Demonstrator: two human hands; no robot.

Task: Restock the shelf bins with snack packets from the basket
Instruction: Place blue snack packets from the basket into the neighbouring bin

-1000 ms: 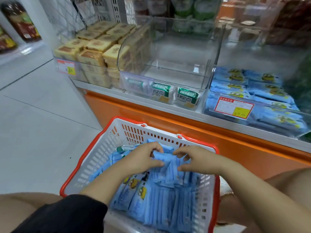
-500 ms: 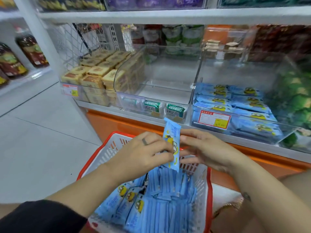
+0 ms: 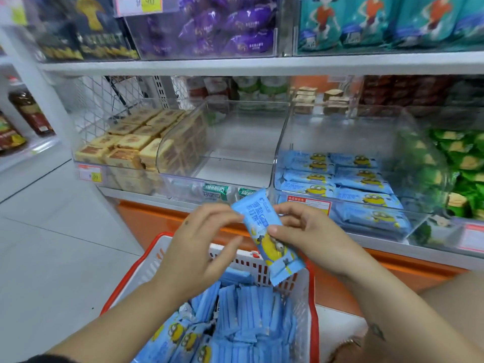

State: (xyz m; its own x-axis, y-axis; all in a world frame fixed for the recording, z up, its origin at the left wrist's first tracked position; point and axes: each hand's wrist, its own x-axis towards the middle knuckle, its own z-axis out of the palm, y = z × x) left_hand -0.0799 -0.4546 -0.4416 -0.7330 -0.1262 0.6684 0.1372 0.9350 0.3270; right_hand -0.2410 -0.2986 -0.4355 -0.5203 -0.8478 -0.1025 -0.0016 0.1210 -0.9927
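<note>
A white basket with a red rim (image 3: 311,305) sits below me, holding several blue snack packets (image 3: 243,320). Above it, my right hand (image 3: 306,231) pinches one blue packet with a yellow cartoon figure (image 3: 267,237) by its middle, the packet tilted. My left hand (image 3: 201,247) is just left of the packet, fingers loosely curled, its fingertips at the packet's upper left edge. Ahead on the shelf, a clear bin (image 3: 419,224) holds rows of the same blue packets (image 3: 340,179).
A nearly empty clear bin (image 3: 235,153) with a few green-labelled packs (image 3: 214,191) stands left of the blue one. A bin of tan biscuit packs (image 3: 125,148) is further left, green packets (image 3: 466,166) to the right. An upper shelf (image 3: 235,64) overhangs. Orange shelf base (image 3: 392,265) below.
Both hands rose out of the basket with one blue packet. The packet has turned face-up and passed into my right hand's pinch; my view tilted up towards the shelf.
</note>
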